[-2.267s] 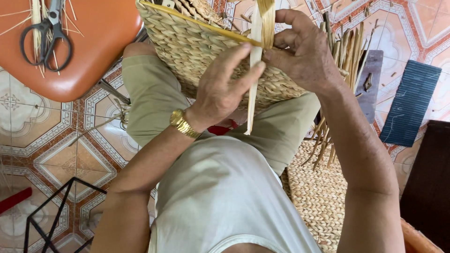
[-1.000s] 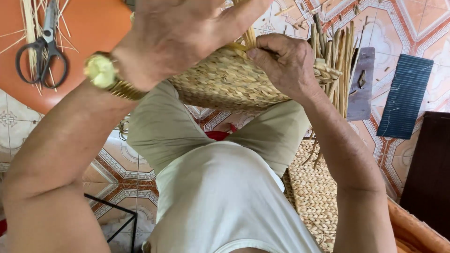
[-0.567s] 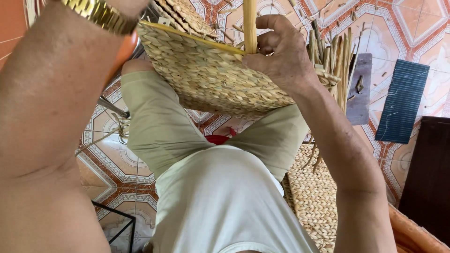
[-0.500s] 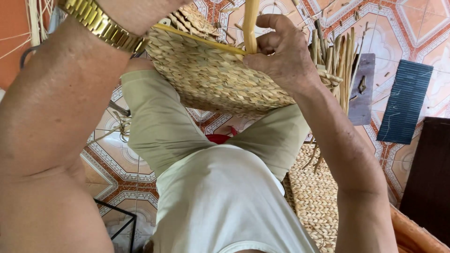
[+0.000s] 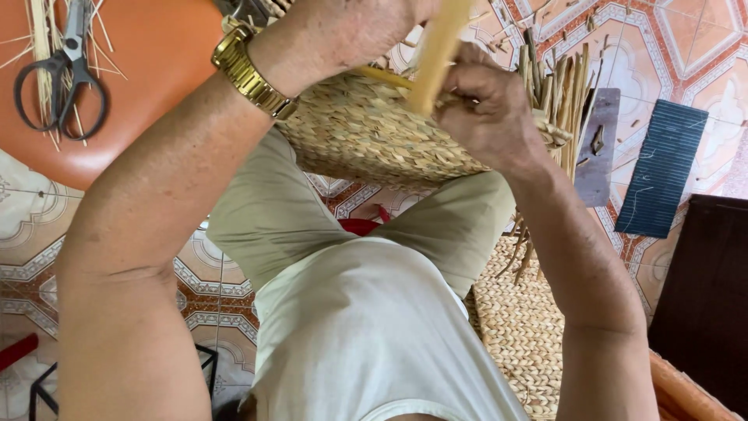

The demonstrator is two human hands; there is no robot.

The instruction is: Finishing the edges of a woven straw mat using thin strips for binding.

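Observation:
A woven straw basket (image 5: 374,136) rests on my lap, its rim facing up. My left hand (image 5: 343,31), with a gold wristwatch (image 5: 245,68) on the wrist, is raised near the top edge and grips a flat pale straw strand (image 5: 436,54) that runs up out of the basket. My right hand (image 5: 487,113) presses on the basket's rim at the base of that strand, fingers closed around the weave. Loose strand ends (image 5: 557,86) stick up behind the right hand.
An orange stool (image 5: 148,86) at the upper left carries black-handled scissors (image 5: 62,78) and straw bits. A woven mat (image 5: 522,327) lies on the patterned tile floor at right, beside a blue corrugated piece (image 5: 662,168), a grey slab (image 5: 600,148) and a dark board (image 5: 705,304).
My left arm has swung up and across, pulling the straw strand upward, then come back down toward the rim. My right hand has stayed on the basket's edge.

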